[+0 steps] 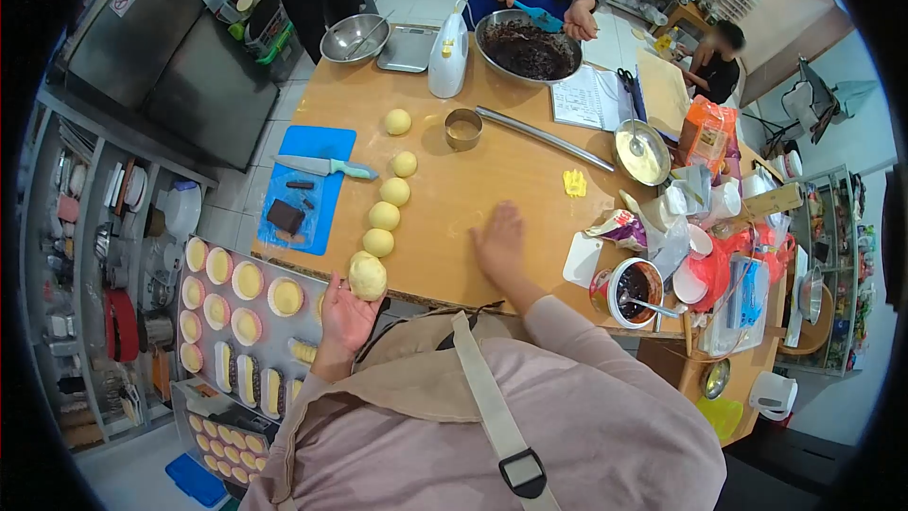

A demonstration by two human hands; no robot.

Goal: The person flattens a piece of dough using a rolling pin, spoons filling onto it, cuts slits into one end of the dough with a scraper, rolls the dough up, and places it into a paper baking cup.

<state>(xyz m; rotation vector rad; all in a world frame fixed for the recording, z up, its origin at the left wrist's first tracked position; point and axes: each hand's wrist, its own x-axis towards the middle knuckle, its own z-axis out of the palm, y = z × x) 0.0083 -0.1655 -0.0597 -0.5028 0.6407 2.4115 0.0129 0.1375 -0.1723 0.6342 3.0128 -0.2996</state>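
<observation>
My left hand (348,322) is at the table's near edge, its fingers curled under a large lump of pale yellow dough (367,276). Several smooth dough balls run in a line from there up the table, the nearest being a ball (378,243) that sits just above the lump. Flat on the wooden table (435,227), my right hand (499,238) has its fingers spread, slightly blurred, with nothing held. A metal ring cutter (463,130) stands beyond it, beside a long metal tube (544,137).
A blue cutting board (305,218) with a knife (326,167) lies left; below it is a tray (213,322) of filled cups. A co-worker across the table stirs a dark mixture (530,49) in a bowl. A tub (632,293) and bags crowd the right.
</observation>
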